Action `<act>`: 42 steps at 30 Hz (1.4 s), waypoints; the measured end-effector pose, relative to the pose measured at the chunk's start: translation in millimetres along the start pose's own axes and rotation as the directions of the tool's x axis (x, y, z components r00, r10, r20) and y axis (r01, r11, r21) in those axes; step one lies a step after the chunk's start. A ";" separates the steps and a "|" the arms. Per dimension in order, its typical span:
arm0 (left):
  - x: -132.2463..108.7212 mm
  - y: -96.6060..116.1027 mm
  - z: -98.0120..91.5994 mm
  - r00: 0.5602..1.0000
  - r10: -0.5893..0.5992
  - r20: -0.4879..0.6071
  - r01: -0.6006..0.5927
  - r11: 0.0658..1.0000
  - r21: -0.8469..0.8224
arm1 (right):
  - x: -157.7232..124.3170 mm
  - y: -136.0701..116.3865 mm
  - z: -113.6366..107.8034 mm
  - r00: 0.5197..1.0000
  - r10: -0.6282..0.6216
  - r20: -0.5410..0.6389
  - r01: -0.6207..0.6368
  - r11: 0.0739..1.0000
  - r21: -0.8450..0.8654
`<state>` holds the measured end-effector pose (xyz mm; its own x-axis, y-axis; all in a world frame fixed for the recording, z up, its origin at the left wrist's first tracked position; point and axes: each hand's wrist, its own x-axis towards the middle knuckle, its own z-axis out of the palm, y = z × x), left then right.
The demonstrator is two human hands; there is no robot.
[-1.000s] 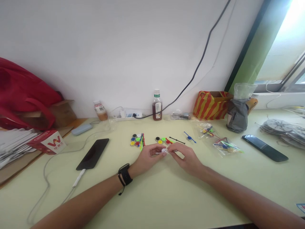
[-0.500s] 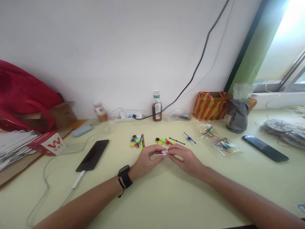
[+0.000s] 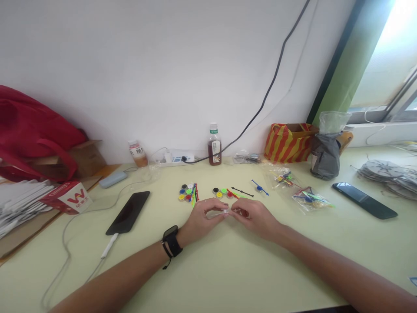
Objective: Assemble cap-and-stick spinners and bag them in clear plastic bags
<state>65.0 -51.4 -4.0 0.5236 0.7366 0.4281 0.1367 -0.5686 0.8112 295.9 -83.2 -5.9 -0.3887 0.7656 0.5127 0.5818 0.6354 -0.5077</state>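
Between the fingertips of both hands is a thin white plastic arrow [image 3: 224, 211], held level above the table. My left hand [image 3: 201, 218] is closed on its left part with thumb and fingers. At the arrow's middle and right side, my right hand [image 3: 256, 218] pinches; its fingertips hide part of the piece. Just beyond the hands lie small round discs [image 3: 223, 191] in several colours, a black arrow [image 3: 243, 191] and a blue arrow on a round base [image 3: 259, 188]. A second group of discs [image 3: 185, 192] sits beside a bundle of coloured arrows [image 3: 195, 194].
Phones lie left [image 3: 127, 213] and right [image 3: 364, 201]. Clear bags of coloured parts [image 3: 312, 200] rest at the right. A tea bottle [image 3: 214, 147], power strip [image 3: 177, 157] and striped bag [image 3: 288, 143] stand along the wall. A red-white box [image 3: 67, 198] is far left.
The right fingers have shifted and curled around the white arrow's middle, so its raised white bit shows less. The left hand keeps its grip. The view has moved slightly.
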 end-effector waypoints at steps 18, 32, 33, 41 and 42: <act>3.1 3.3 -5.7 0.977 -0.124 0.173 0.133 0.990 -0.039 | 0.1 -4.1 -5.5 0.991 0.106 0.086 -0.109 0.994 0.032; 7.7 5.1 -1.7 0.983 -0.173 0.056 0.182 0.938 -0.295 | 5.9 2.3 -12.4 0.991 0.040 -0.128 -0.018 0.985 0.171; 8.5 2.8 -1.6 0.979 -0.202 0.036 0.203 0.926 -0.319 | 5.3 2.4 -13.5 0.992 0.018 -0.128 -0.001 0.991 0.136; 10.9 -5.0 -2.6 0.966 -0.256 0.042 0.248 0.865 -0.435 | 3.2 -6.0 -16.2 0.996 0.082 0.027 -0.085 0.975 0.207; 10.9 -4.4 -3.0 0.966 -0.258 0.033 0.246 0.867 -0.433 | 4.3 -6.4 -16.5 0.991 0.087 0.098 -0.109 0.962 0.252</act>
<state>67.6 -39.7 -1.7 0.4981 0.8458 0.1909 -0.1168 -0.1528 0.9813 302.3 -85.6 11.0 -0.4047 0.8239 0.3968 0.4215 0.5532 -0.7186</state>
